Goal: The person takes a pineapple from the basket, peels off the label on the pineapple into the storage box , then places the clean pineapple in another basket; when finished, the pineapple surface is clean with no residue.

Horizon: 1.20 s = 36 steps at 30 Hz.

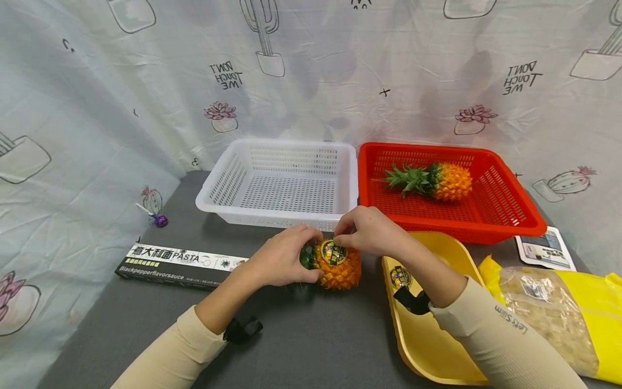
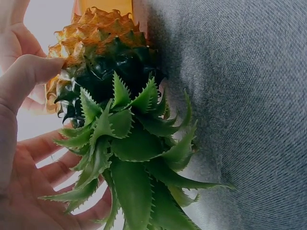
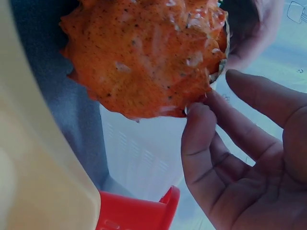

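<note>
A small orange and green pineapple [image 1: 340, 273] lies on its side over the grey table, its leafy crown [image 2: 136, 167] pointing left. My left hand [image 1: 289, 254] grips it near the crown end, thumb along the near side and fingers over the far side. A dark round sticker with a hanging tab [image 1: 334, 253] sits on the fruit's upper side. From the right, my right hand [image 1: 371, 232] has curled fingertips on the pineapple's far edge, with the thumb beside the sticker. In the right wrist view the sticker shows only as a thin edge.
Behind stand a white basket [image 1: 279, 214] and a red basket [image 1: 437, 226] holding another pineapple [image 1: 452, 182]. A yellow tray [image 1: 408, 346] with a similar sticker [image 1: 400, 276] lies under my right forearm. Around are a pasta box [image 1: 180, 265], a yellow bag [image 1: 549, 313] and a purple lollipop [image 1: 157, 219].
</note>
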Tool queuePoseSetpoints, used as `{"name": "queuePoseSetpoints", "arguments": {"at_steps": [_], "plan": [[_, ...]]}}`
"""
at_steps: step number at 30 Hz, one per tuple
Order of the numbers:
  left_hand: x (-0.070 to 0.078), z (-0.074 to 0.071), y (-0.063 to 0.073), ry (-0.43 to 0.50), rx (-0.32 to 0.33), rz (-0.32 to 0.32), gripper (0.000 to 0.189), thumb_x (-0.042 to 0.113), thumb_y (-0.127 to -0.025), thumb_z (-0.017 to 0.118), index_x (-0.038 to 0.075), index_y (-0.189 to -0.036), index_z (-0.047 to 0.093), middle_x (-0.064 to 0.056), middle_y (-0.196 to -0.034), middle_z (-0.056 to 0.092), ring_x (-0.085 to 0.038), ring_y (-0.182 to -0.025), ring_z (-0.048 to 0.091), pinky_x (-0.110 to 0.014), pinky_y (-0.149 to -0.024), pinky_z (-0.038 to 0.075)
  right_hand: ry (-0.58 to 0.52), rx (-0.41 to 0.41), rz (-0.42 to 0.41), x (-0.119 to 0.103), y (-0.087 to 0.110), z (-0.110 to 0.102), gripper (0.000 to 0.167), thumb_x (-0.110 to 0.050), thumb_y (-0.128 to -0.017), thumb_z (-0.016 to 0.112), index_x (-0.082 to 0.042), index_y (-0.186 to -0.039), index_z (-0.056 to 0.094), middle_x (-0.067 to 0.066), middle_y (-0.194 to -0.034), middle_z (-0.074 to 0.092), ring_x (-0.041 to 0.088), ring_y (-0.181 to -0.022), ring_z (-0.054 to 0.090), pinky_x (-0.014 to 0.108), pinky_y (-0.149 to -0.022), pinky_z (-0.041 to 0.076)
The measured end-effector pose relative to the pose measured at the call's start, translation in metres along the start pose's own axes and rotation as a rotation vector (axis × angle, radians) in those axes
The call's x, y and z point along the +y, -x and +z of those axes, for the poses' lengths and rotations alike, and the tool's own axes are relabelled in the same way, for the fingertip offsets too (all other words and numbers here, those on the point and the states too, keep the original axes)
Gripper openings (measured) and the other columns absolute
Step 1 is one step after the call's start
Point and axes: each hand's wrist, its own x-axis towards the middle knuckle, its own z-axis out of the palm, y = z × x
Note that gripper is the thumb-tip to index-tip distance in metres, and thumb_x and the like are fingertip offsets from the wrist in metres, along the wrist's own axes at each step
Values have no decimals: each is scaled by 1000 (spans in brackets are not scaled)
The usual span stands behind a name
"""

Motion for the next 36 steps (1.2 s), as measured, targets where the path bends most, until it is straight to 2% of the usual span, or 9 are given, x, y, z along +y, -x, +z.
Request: {"name": "queuePoseSetpoints", "arguments": {"at_steps": [5, 14, 23, 31, 36], "plan": [[-1, 1, 0, -10, 15, 12, 58, 41, -77, 80, 18, -128, 64, 4, -118, 64, -14, -107, 61, -40, -95, 52, -22, -34, 1, 2, -1, 3, 7, -18, -91, 79, -12, -88, 78, -1, -81, 74, 15, -75, 60, 28, -66, 52], [4, -1, 2, -14, 15, 11, 57, 40, -76, 82, 18, -125, 64, 5, -111, 63, -15, -102, 60, -38, -89, 52, -104, -54, 21, -1, 0, 0, 16, -13, -89, 80, -9, -93, 66, 3, -81, 69, 18, -76, 60, 29, -68, 52], [5, -2, 4, -21, 9, 8, 57, 40, -77, 81, 18, -126, 64, 4, -111, 61, -17, -101, 60, -37, -87, 51, -213, -90, 128, 1, 1, -2, 16, -16, -86, 83, -7, -95, 72, 6, -83, 69, 19, -75, 60, 30, -67, 54], [4, 0, 3, -25, -2, -1, 59, 40, -76, 81, 18, -128, 64, 4, -111, 62, -17, -101, 60, -39, -87, 53, -368, -119, 67, 7, 8, -12, 11, -14, -89, 78, -7, -95, 70, 6, -77, 66, 25, -73, 63, 35, -68, 57], [3, 0, 2, -38, 7, 0, 58, 41, -76, 81, 19, -126, 64, 5, -110, 62, -15, -100, 59, -39, -86, 53, -400, -124, 81, 11, 14, -22, 13, -16, -90, 78, -8, -98, 69, 9, -82, 66, 30, -75, 67, 39, -71, 60]]}}
